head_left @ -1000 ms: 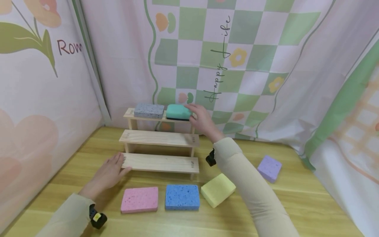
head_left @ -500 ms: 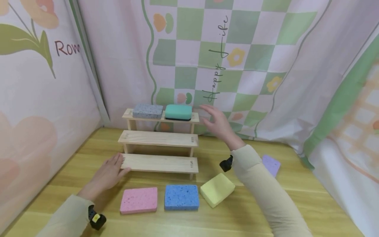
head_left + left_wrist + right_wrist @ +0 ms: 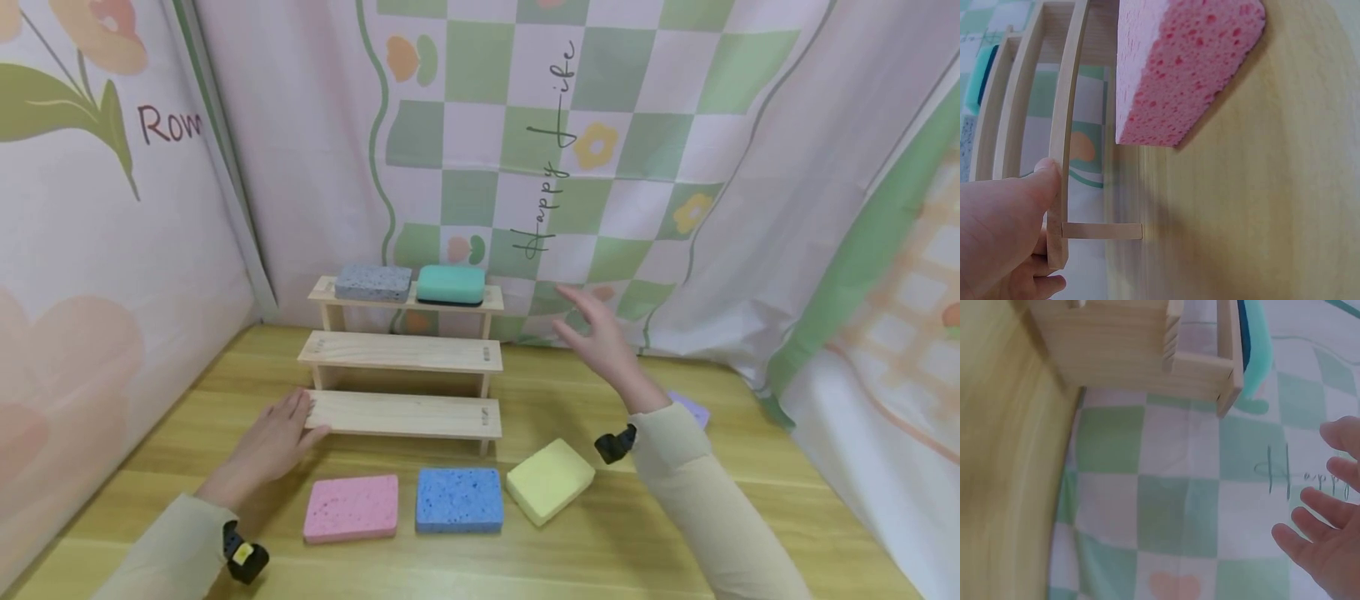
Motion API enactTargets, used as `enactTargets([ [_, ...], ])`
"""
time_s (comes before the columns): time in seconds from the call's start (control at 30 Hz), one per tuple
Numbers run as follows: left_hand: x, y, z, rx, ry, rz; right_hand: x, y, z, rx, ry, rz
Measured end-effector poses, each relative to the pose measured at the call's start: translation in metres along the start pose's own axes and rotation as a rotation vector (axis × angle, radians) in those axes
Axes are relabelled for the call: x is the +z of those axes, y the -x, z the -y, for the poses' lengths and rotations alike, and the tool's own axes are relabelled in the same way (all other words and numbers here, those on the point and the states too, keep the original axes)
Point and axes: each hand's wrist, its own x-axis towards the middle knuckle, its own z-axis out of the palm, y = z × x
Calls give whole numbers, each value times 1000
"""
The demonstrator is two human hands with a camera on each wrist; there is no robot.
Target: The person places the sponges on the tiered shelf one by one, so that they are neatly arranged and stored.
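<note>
A three-tier wooden shelf rack (image 3: 405,414) stands on the table. My left hand (image 3: 273,437) holds the left end of its lowest board, thumb along the front edge, as the left wrist view shows. On the top board lie a grey sponge (image 3: 373,283) and, to its right, a teal sponge (image 3: 452,285) with a dark underside. My right hand (image 3: 603,342) is in the air right of the rack, fingers spread and holding nothing. A pink sponge (image 3: 351,508), a blue sponge (image 3: 459,500) and a yellow sponge (image 3: 550,482) lie in front of the rack.
A purple sponge (image 3: 692,410) lies at the right, partly hidden behind the right sleeve (image 3: 712,492). Behind the wooden table (image 3: 525,567) hangs a checkered curtain (image 3: 555,200), with more fabric at both sides.
My right hand has let go of the teal sponge on the top board and moved right and toward me. The left hand stays on the lowest board.
</note>
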Motion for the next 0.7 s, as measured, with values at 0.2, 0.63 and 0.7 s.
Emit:
enactTargets([
  [0.2,-1,1,1,2,3,2,-10,21,-16,84,24,-17],
  [0.63,2,0,2,5,6,2,-41,67,-45,317,62,-1],
  [0.7,2,0,1,6,8,0,-46,73,-48,347,77,9],
])
